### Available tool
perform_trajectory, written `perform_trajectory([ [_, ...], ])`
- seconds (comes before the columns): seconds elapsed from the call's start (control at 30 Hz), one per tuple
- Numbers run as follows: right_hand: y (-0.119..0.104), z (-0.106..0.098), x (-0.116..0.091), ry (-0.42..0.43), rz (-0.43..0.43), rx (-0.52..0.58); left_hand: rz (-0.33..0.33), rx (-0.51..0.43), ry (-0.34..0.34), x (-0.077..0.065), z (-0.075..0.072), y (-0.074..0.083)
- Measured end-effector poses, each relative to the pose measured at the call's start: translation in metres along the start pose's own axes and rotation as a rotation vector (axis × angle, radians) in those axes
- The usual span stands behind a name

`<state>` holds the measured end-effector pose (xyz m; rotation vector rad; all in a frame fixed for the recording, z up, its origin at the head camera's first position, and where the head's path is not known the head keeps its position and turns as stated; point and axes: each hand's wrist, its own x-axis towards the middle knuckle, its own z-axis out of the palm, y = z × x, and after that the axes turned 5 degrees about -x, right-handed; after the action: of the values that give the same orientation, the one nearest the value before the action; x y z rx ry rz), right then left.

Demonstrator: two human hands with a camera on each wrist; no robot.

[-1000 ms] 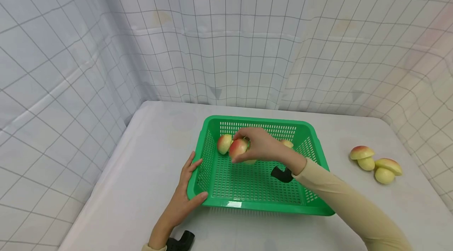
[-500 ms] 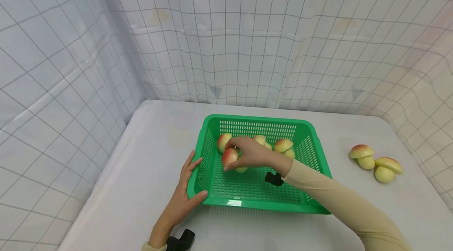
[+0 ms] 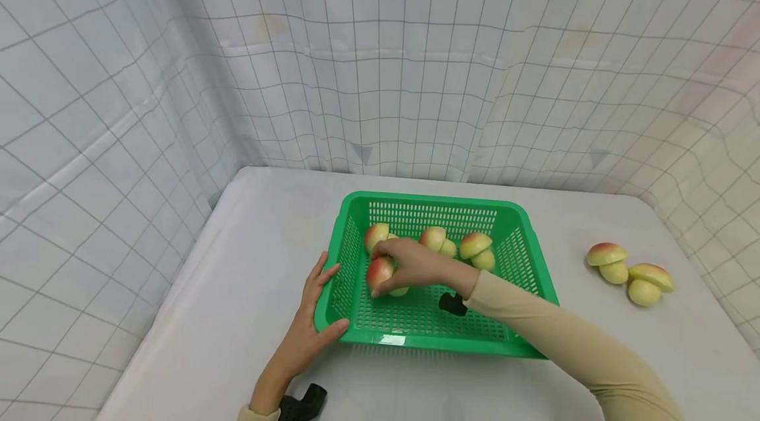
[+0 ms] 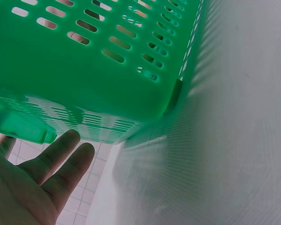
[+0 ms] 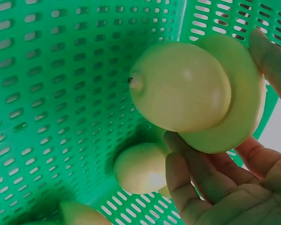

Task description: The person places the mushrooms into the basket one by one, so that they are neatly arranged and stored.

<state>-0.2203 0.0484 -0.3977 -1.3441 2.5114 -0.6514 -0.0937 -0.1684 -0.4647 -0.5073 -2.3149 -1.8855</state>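
In the head view my right hand (image 3: 418,264) pinches a mushroom (image 3: 380,272) with a red-and-yellow cap, low inside the left half of a green plastic basket (image 3: 439,346). The right wrist view shows its round pale stem (image 5: 178,86) pointing away from the fingers, which hold the cap. Three similar mushrooms line the basket's far side: one at left (image 3: 375,236), one in the middle (image 3: 432,238), one at right (image 3: 475,245). My left hand (image 3: 303,335) rests at the near left corner, thumb over the rim, fingers spread straight along the outer wall.
Two more mushrooms lie on the white table to the right of the basket, one at the left (image 3: 607,262) and one beside it (image 3: 651,279). White gridded curtains (image 3: 415,78) hang behind the table and at both sides. Black wrist devices (image 3: 305,401) sit on both wrists.
My right hand has moved left and nearer with the mushroom, lowering it into the basket. The middle and right mushrooms have come into fuller view. My left hand has stayed put.
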Motion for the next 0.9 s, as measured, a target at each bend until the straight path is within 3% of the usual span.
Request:
perform_trajectory([
  [0.57,0.0,0.008,0.002,-0.053,0.002,0.017,0.002,0.003,-0.008,-0.001,-0.001,0.0],
  [0.9,0.002,0.014,0.003,-0.04,-0.028,-0.037,0.003,-0.001,-0.007,-0.001,0.0,0.002],
])
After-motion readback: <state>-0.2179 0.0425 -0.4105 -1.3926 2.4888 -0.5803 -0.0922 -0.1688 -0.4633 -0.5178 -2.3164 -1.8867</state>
